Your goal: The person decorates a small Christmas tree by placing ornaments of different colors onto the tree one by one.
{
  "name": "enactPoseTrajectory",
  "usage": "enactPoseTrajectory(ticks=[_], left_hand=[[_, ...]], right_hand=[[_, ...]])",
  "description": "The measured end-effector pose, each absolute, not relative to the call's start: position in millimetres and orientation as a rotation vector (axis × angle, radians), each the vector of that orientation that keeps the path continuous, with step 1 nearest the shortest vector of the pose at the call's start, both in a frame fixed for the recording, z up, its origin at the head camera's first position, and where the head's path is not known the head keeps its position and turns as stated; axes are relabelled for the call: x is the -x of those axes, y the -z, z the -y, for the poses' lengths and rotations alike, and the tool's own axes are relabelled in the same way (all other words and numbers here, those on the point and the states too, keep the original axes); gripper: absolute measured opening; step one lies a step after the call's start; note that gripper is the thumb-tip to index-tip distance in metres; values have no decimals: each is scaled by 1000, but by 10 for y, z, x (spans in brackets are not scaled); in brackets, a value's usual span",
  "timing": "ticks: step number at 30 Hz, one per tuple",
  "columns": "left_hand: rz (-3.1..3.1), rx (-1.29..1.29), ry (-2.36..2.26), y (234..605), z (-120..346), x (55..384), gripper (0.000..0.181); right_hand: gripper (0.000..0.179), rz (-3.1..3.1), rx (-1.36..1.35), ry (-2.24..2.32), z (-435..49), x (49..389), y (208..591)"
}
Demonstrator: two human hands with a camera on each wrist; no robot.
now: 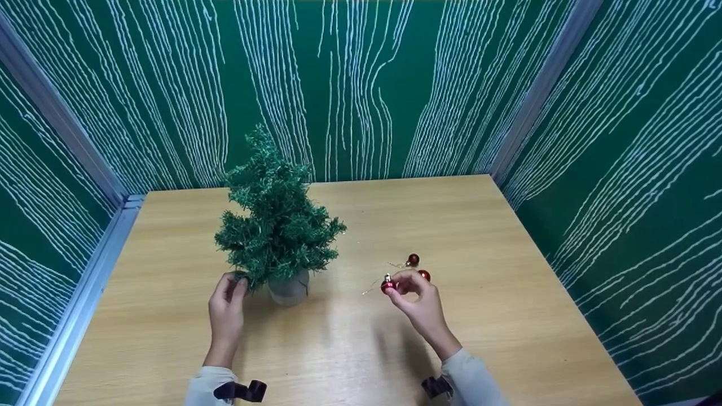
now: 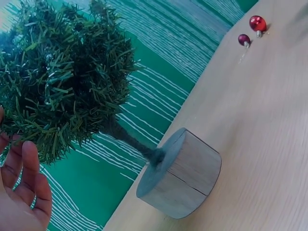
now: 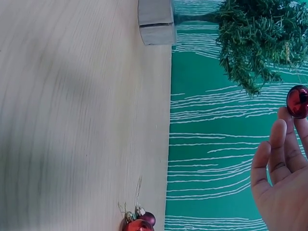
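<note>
A small artificial Christmas tree (image 1: pixel 276 225) stands upright on the table, its wooden base (image 2: pixel 192 180) cracked down the side. At the lower left, my left hand (image 1: pixel 227 310) pinches the tip of a low branch between thumb and fingers; foliage partly hides the fingertips. To the right of the tree, my right hand (image 1: pixel 423 313) holds a shiny red bauble (image 1: pixel 388 286) by thumb and fingertips above the table. A thin hanging loop trails from this bauble toward the tree. In the right wrist view the bauble (image 3: pixel 298 101) is cut off by the frame's edge.
Two more baubles lie on the table beyond my right hand: a small dark red one (image 1: pixel 413 259) and a larger red one (image 1: pixel 424 276), partly hidden by that hand. Green walls with white wavy lines (image 1: pixel 361 84) enclose the wooden table (image 1: pixel 350 355) at the back and sides.
</note>
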State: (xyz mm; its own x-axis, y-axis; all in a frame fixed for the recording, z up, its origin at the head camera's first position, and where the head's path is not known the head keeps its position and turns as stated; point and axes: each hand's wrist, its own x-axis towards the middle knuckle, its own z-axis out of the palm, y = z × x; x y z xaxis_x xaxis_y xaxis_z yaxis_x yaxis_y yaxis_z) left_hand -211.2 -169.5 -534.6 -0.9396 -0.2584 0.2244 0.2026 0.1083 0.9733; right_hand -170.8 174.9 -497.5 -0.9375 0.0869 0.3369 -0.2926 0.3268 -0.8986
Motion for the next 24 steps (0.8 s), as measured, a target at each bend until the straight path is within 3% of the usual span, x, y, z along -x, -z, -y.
enactPoseTrajectory(ticks=[12,24], left_hand=[[2069,-87,1892,5354,1699,2115,18],[2062,-78,1885,5356,1667,2072,17]], right_hand=[[20,2233,-189,-1684,-1712,1886,5283],[16,2250,-272,-1686,-1582,1735,4959]])
